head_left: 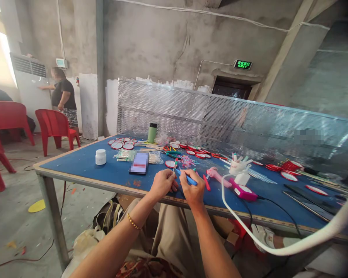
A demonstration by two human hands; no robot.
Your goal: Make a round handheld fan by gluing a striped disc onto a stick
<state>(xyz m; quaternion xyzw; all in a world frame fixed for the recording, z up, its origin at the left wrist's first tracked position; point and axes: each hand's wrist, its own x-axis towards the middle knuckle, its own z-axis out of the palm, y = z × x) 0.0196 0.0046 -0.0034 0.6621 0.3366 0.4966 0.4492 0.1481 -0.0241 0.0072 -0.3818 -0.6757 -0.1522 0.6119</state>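
Observation:
Near the front edge of the blue table (84, 175), my left hand (164, 182) is closed around a thin, pale stick (175, 166) with red and green at its upper end. A blue marker pen (191, 180) is pinched in my right hand (193, 191), its tip pointing left towards the stick. Whether the tip touches the stick I cannot tell. Just behind my hands lies a round, red-rimmed disc (170, 164). To the right of my right hand are a red marker (206, 182) and a pink hot glue gun (219, 177).
A phone (139, 163), a white jar (101, 157) and a green bottle (152, 133) stand or lie to the left. At right are a white cup of sticks (236, 166), a magenta box (245, 191) and a thick white tube (266, 247). Behind rises a perforated metal screen (174, 112).

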